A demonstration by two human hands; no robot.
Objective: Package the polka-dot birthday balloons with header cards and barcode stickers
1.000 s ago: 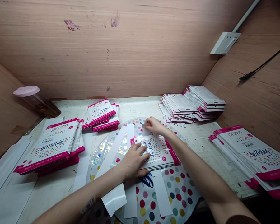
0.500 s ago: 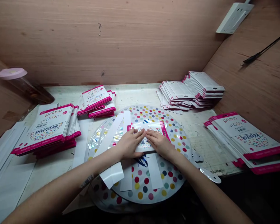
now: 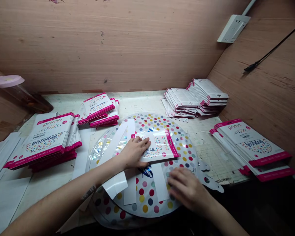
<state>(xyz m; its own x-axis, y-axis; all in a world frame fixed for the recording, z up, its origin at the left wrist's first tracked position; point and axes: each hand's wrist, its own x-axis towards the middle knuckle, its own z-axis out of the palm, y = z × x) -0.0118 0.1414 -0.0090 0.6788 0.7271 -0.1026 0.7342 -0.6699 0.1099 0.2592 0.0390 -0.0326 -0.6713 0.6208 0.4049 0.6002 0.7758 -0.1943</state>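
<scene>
My left hand (image 3: 134, 153) lies stretched out on a white and pink balloon packet (image 3: 159, 146), pressing its left part. The packet rests sideways on round foil balloons (image 3: 167, 203) with coloured dots and blue lettering, stacked flat. My right hand (image 3: 189, 190) is off the packet, lower right over the balloons, beside a white paper strip (image 3: 161, 185). Its fingers look bent and are blurred by motion; whether they touch the strip is unclear. More white strips (image 3: 130, 188) lie across the balloons, partly under my left hand and forearm.
Stacks of packets stand at left (image 3: 46, 137), back left (image 3: 98, 106), back right (image 3: 196, 98) and right (image 3: 250, 144). A lidded bottle (image 3: 27, 98) leans at the far left, above white paper sheets (image 3: 12, 193). Wooden walls enclose the table; a black cable (image 3: 267, 50) hangs at right.
My right hand has lifted off the packet and moved down and right. My left hand stays on the packet. The whole view has shifted slightly.
</scene>
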